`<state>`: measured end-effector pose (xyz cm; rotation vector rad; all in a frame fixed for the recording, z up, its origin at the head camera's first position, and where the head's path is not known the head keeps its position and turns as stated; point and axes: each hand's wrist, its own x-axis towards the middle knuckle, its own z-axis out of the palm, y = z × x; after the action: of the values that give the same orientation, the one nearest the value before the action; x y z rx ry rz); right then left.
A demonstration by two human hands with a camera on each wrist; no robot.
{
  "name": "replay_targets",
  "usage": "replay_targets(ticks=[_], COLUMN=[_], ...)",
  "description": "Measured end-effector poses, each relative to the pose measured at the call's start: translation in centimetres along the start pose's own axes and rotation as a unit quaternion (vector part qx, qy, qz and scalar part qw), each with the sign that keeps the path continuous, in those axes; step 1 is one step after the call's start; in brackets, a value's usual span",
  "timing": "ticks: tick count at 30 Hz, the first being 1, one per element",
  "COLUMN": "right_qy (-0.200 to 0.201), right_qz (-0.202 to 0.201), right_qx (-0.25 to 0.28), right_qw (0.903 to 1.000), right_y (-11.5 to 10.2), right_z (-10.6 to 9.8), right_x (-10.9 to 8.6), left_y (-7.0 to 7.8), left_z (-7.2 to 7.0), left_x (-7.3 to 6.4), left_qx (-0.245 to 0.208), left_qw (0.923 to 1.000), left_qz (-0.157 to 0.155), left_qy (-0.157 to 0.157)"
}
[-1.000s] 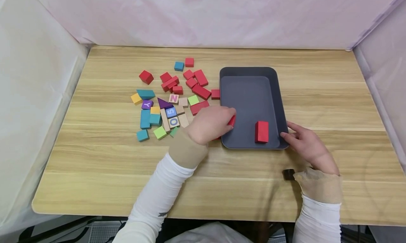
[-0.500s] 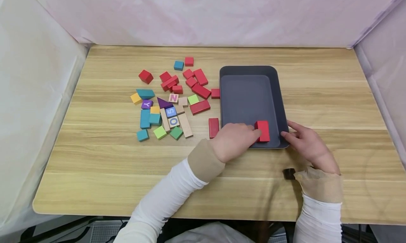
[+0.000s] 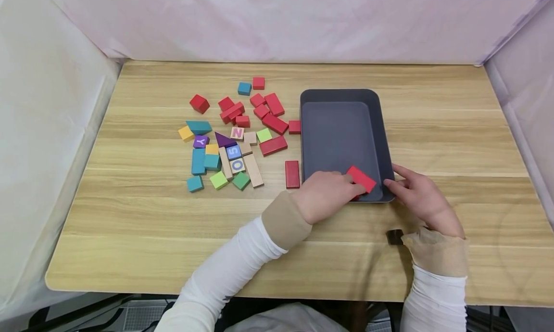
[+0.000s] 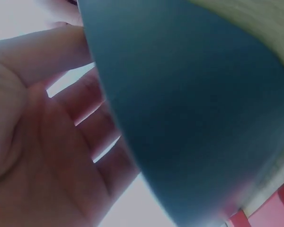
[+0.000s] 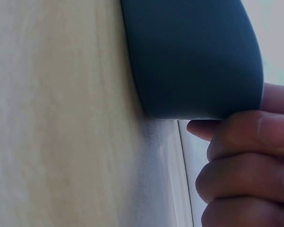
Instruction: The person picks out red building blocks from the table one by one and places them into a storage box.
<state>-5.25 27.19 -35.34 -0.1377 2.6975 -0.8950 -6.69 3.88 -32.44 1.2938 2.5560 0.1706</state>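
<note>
A dark grey baking tray [image 3: 337, 134] lies on the table right of centre. My left hand [image 3: 329, 195] reaches over its near edge, the fingertips inside at a red wooden block [image 3: 361, 179], which sits turned at an angle. A bit of red also shows under those fingers, mostly hidden by the hand. In the left wrist view the tray wall [image 4: 189, 94] covers the fingertips. My right hand [image 3: 421, 199] pinches the tray's near right corner at the rim. From the right wrist, its curled fingers [image 5: 246, 175] show beside the tray wall [image 5: 194, 56].
Left of the tray, several red blocks [image 3: 273, 146] lie loose, one red block [image 3: 292, 174] close to its side. Further left are mixed coloured blocks, including a blue block [image 3: 198, 161] and a green block [image 3: 241, 180]. A small black object [image 3: 394, 236] is beside my right wrist.
My left hand has carried a red block from the tray's left edge rightward into its near end. The red block standing there has turned askew. My right hand has stayed at the corner.
</note>
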Motion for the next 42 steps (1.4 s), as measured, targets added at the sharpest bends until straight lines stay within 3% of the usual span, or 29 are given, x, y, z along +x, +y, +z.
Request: replay_targets(ticks=[13,28,35,42], right_qy=[-0.001,-0.014,-0.009,-0.012], right_qz=[0.008,0.017,0.025,0.025], right_qx=[0.007,0.004,-0.002,-0.002], right_qw=[0.9999,0.9997,0.9996,0.9996], right_y=[0.2,0.0,-0.1,-0.1], right_z=[0.1,0.1,-0.2,-0.2], right_x=[0.0,-0.1,-0.1,0.0], left_y=[1.4,1.5,1.4,1.2], left_z=[1.0,1.0,0.8,-0.3], left_x=[0.9,0.6,0.7,0.1], left_qx=[0.037,0.033,0.024,0.006], left_qw=[0.9990,0.9994,0.9997,0.9999], left_qz=[0.021,0.006,0.007,-0.013], left_qy=[0.011,0.001,0.004,-0.008])
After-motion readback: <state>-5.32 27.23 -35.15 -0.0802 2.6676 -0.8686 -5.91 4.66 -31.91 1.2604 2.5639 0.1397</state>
